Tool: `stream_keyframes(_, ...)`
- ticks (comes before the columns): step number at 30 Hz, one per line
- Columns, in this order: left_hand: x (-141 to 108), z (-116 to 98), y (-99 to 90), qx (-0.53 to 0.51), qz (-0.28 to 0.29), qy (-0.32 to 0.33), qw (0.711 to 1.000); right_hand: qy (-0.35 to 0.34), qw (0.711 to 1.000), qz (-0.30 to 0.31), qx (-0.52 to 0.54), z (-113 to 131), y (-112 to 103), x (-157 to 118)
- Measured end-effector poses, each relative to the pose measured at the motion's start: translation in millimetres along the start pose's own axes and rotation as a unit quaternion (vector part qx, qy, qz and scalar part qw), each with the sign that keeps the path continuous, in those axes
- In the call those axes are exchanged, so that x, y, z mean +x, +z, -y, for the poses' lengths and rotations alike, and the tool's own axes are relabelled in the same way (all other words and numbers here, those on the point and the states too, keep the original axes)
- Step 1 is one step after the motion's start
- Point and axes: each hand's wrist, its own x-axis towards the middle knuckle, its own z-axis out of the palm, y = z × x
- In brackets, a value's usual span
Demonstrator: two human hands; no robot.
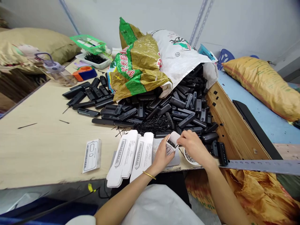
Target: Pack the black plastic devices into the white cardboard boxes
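Note:
My left hand (162, 156) is wrapped round a small white box (169, 149) whose top end is open, with something black showing inside. At the mouth of that box, my right hand (191, 144) has its fingers pinched together; what they hold is too small to make out. Two stacks of flat white cartons (125, 153) lie left of my left hand. Just below my right hand sits a white bowl (190, 157) of small metal parts. Thin black sticks (154, 125) are heaped behind the box. A printed white box (92, 155) lies farther left on the table.
Many black plastic pieces (185, 120) spill from a white sack (180, 56) behind my hands. A wooden board (234, 128) edges the right side. At the back left are a tray (103, 64), a tape roll (84, 73) and a bottle (59, 73).

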Motion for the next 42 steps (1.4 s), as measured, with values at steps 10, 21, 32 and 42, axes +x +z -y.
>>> stream_keyframes(10, -0.7, 25.1, 2.0, 0.018, -0.043, 0.121, 0.992, 0.175, 0.917, -0.153, 0.324, -14.7, 78.2, 3.0)
stream_keyframes(21, 1.4, 21.7, -3.4, -0.010, 0.012, 0.044, 0.999, 0.077, 0.921, -0.330, 0.195, 16.4, 115.5, -4.8)
stream_keyframes(32, 5.5, 7.4, -4.2, -0.006, -0.001, 0.015, 1.000, 0.001, 0.933, -0.337, 0.128, 9.6, 128.9, -10.6)
stream_keyframes(42, 4.5, -13.9, -195.4, 0.373, -0.271, -0.240, 0.854, 0.205, 0.859, -0.365, 0.294, -12.6, 102.2, -27.2)
